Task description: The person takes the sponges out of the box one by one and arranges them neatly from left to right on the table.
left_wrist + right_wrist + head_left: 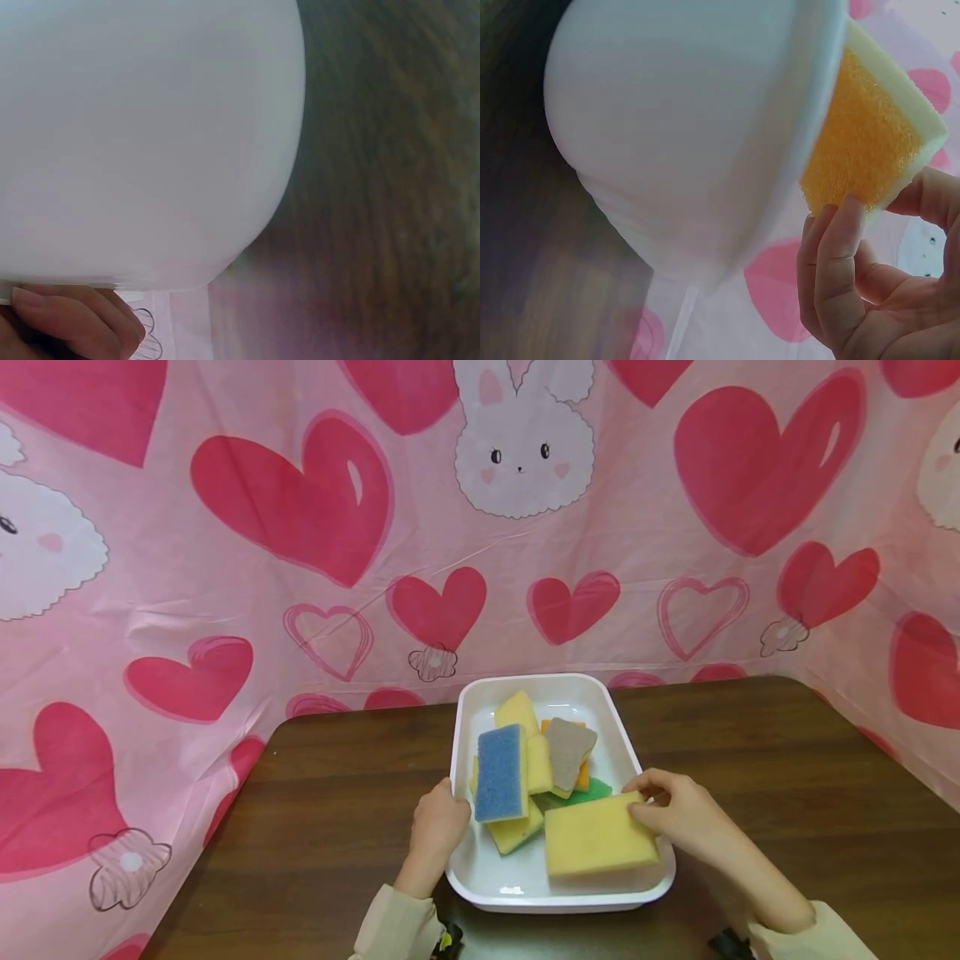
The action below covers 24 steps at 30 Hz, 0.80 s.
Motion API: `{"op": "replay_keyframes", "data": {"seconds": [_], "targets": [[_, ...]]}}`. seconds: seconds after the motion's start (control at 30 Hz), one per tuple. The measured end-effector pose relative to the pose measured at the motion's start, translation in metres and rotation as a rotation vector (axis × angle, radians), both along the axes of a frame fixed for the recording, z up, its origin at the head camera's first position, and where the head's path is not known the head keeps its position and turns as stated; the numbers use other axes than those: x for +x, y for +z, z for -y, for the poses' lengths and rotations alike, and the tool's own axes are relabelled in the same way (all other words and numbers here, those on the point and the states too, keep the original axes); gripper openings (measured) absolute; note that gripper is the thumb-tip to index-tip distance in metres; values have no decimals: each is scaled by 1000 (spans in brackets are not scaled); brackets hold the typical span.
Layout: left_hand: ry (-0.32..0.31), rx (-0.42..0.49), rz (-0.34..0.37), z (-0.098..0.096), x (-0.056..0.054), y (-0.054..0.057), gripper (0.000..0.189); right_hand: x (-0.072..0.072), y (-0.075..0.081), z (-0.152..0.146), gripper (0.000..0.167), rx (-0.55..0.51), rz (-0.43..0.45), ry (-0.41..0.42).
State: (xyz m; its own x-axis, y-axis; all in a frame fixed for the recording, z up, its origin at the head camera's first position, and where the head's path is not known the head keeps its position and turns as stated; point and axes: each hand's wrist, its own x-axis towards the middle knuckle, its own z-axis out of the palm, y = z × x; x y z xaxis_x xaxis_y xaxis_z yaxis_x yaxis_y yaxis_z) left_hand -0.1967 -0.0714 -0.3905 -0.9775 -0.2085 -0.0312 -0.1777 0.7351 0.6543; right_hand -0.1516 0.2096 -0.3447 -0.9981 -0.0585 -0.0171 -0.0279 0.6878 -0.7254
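Observation:
A white rectangular tray (510, 893) holds a loose pile of sponges. My left hand (439, 817) grips the tray's left rim; in the left wrist view its curled fingers (82, 315) show at the tray's edge. Between thumb and fingers, my right hand (678, 814) pinches a yellow sponge (600, 835) by its right end, over the tray's near right corner. The right wrist view shows this sponge's orange scouring side (862, 135). In the pile lie a blue-topped sponge (501, 772), a grey-topped sponge (570, 750), a green piece (588, 793) and several yellow ones.
The tray is on a dark brown wooden table (352, 810). Behind and beside the table hangs a pink cloth (480, 543) printed with hearts and rabbits. The tray's far end lies close to the table's back edge.

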Motion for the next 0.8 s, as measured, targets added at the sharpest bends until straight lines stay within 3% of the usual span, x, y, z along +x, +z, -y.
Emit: {"op": "replay_keyframes", "data": {"seconds": [0.37,0.8], "targets": [[5,3,12,1,-1,0,34,2,12,-19,25,-15,-36,-15],[1,19,13,1,-1,-2,34,-2,24,-37,35,-75,-18,-133]]}}
